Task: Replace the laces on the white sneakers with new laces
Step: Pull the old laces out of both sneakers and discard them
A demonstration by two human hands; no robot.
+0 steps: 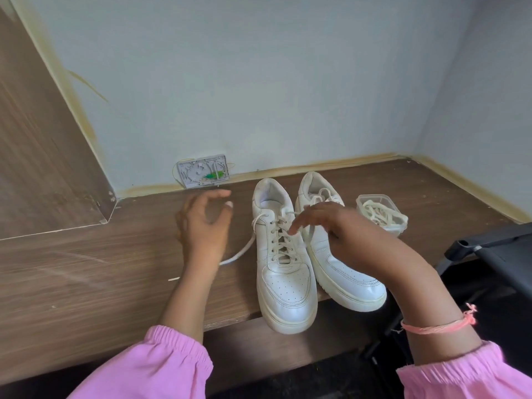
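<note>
Under the left hand (205,223) the table (86,283) is brown wood-grain laminate, smooth with a dull sheen, and just right of that hand the near sneaker (283,272) looks like smooth white leather or imitation leather, faintly glossy at the perforated toe, with a scuffed off-white rubber sole and flat woven cloth laces (280,240). Beyond the right hand (345,234) a clear, glossy plastic container (383,217) holds cream cloth laces. The cuffs behind both hands are soft matt pink cloth, and a pink thread band (437,326) circles the right wrist.
</note>
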